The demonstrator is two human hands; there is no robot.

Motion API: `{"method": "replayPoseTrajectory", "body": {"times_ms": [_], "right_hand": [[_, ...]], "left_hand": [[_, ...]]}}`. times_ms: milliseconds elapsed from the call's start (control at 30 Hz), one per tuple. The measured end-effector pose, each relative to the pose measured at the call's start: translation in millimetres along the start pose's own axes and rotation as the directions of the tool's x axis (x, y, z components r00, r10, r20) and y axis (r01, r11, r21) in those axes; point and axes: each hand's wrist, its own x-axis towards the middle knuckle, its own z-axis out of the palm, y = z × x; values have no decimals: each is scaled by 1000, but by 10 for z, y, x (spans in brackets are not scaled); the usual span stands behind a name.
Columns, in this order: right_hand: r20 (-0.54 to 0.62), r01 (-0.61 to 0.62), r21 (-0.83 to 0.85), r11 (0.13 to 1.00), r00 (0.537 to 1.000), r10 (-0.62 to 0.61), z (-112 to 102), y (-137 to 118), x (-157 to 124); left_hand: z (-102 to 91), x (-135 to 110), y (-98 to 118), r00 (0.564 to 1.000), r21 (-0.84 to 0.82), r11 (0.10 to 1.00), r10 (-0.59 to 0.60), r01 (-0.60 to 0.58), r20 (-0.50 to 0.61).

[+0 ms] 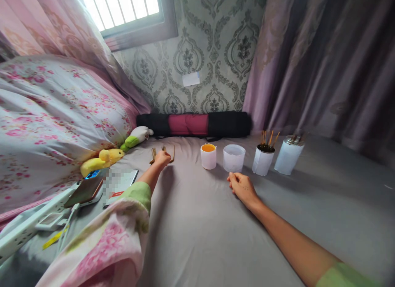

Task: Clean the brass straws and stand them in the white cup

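Note:
My left hand point(162, 158) is stretched forward over the sheet, its fingers drawn together among several thin brown sticks point(152, 155). The sticks show on both sides of the hand and behind it; whatever is between the fingertips is hidden. My right hand point(243, 189) is closed with thumb and fingers pinched, just in front of a translucent white tub point(233, 159). I cannot make out anything in that pinch. Left of this tub stands a white cup point(208, 160) with an orange inside. To the right, a white-wrapped jar point(263, 161) holds several upright brown sticks.
A second wrapped jar point(287, 157) with sticks stands far right. At the back lies a black and maroon roll point(191, 124). On the left are plush toys point(95, 162), a phone point(84, 192), a glossy flat item point(123, 184) and a power strip point(37, 215).

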Motion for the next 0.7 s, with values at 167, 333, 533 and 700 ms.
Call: {"method": "replayPoseTrajectory", "body": {"times_ms": [167,333,533,700], "right_hand": [[8,5,2,1000,1000,-5,-1,5,3],[3,6,11,1000,1000,-6,5,12,9],[-2,11,6,1000,1000,-11,8,15,5],[-2,15,-2,1000,1000,-15,11,20,12]], "left_hand": [[12,34,-20,997,272,961,60,-45,-46],[32,19,-11,990,414,904,133,-105,-39],[53,23,-1,985,496,858,169,-133,-27],[100,54,-24,985,527,840,170,-131,-26]]}}
